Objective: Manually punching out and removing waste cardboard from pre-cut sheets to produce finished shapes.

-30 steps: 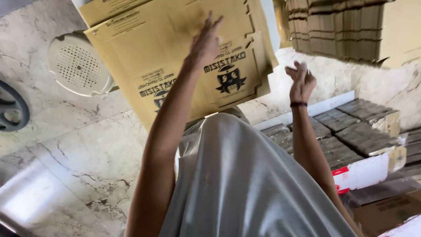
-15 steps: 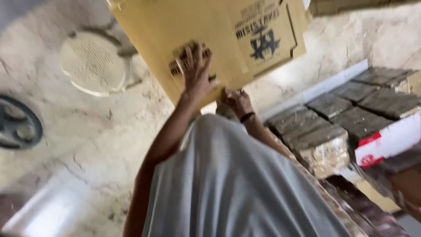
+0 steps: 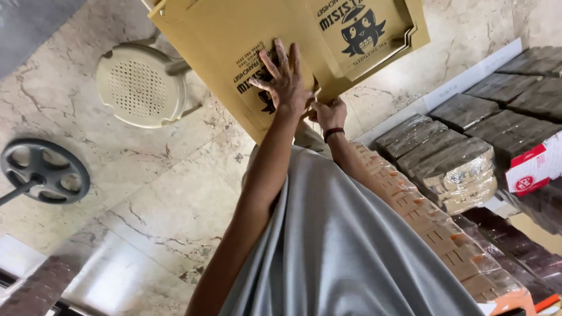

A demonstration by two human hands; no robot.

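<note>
cardboard [image 3: 234, 35]: flat, tan, printed box blank, held in front of you above the floor [image 3: 146, 193], long axis running left to right. your left hand [image 3: 285, 82] lies spread, palm flat on its face. your right hand [image 3: 329, 113] sits just beside, lower, fingers curled at its bottom edge; grip partly hidden. left hand is nearer its middle. nearby: round perforated plastic stool [image 3: 140, 85], wrapped bundles [image 3: 456, 164] of stacked flat blanks at right, polished marble underfoot.

Tan cardboard sheet [image 3: 234, 35] with black print, cream perforated stool [image 3: 140, 85], beige veined marble floor [image 3: 146, 193], grey shirt [image 3: 345, 251]
</note>
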